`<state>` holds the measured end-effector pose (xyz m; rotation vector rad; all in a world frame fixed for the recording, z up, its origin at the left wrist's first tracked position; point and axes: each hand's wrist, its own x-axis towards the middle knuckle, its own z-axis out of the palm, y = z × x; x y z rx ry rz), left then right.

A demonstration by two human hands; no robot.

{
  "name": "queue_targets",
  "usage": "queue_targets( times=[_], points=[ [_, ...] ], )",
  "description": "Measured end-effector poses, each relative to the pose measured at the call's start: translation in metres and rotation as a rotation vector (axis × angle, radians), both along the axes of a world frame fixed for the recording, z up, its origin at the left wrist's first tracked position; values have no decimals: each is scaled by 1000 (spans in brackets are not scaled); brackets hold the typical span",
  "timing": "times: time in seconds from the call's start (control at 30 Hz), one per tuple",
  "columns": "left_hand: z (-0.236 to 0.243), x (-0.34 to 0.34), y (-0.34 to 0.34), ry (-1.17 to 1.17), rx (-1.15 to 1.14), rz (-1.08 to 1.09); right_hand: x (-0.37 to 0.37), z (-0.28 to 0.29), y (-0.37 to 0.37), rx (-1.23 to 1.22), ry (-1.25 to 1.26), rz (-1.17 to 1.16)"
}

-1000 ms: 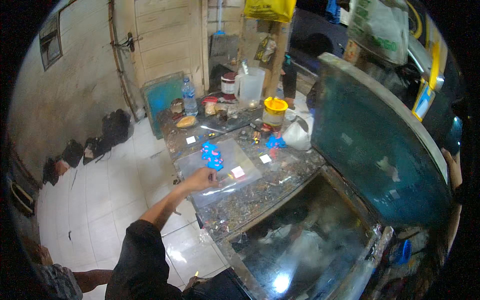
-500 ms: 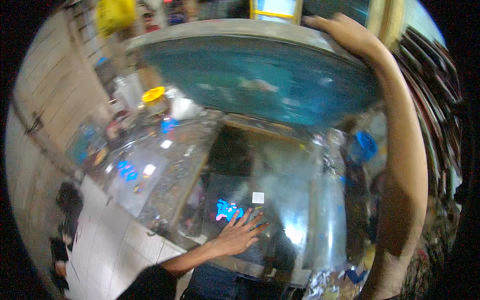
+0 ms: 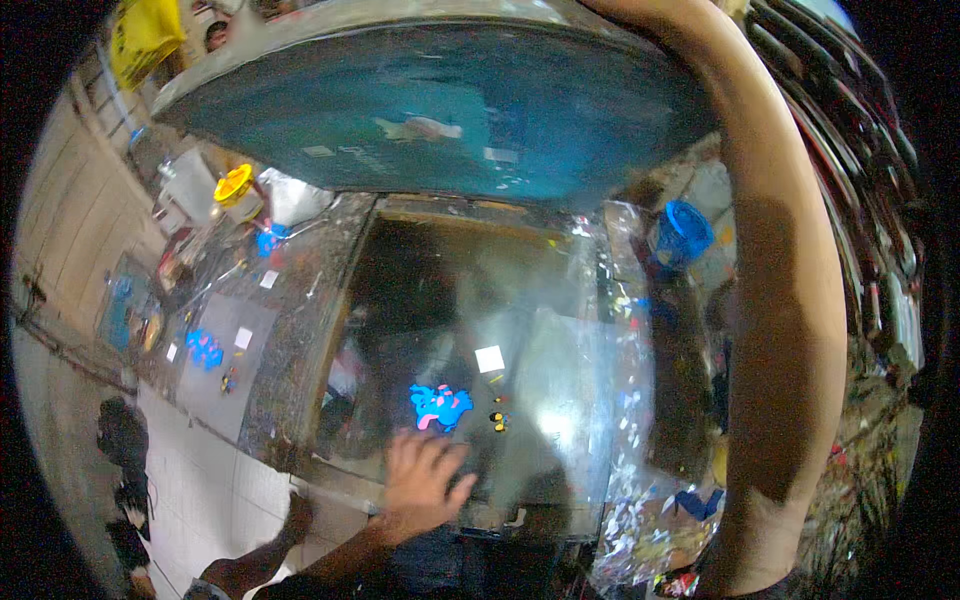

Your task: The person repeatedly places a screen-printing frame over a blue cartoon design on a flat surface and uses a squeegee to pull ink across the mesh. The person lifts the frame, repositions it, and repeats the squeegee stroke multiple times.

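Note:
My left hand (image 3: 425,480), fingers spread, is at the near side of a dark reflective plate (image 3: 400,280), just below a flat blue-and-pink figure (image 3: 436,405); nothing shows held in it. Small yellow-and-black pieces (image 3: 498,422) and a white square (image 3: 488,358) lie beside the figure. My right hand (image 3: 630,12) is at the top edge of a raised teal lid (image 3: 560,110), its fingers cut off by the frame. At the left, more blue pieces (image 3: 205,349) lie on a clear sheet (image 3: 240,400).
Behind them sit a yellow tub (image 3: 237,195) and white bag (image 3: 295,200). A blue bucket (image 3: 682,235) and scrap-strewn strip (image 3: 625,420) are on the right. A bare leg (image 3: 255,560) shows over white tiles at lower left; dark stacked sheets line the far right.
The view has turned right to the plate. My left hand moved from the clear sheet to the plate, then slid down from beside the blue figure toward the near edge.

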<state>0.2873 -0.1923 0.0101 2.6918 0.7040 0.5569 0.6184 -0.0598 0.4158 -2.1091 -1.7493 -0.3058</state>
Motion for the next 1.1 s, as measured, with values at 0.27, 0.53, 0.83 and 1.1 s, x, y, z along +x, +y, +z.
queue_targets(
  times=[0.27, 0.53, 0.83, 1.1],
  points=[
    [-14, -53, 78, 366, 13, -76, -11, 5, 4, -6, 31, -59],
    [-18, -54, 89, 474, -6, -143, -11, 3, 4, -25, 87, 57],
    [-16, -51, 91, 445, -51, -139, -1, 5, 25, 60, 59, 6],
    [-11, -49, 85, 448, 13, -107, 3, 7, 28, 22, 66, 56]
  ],
)
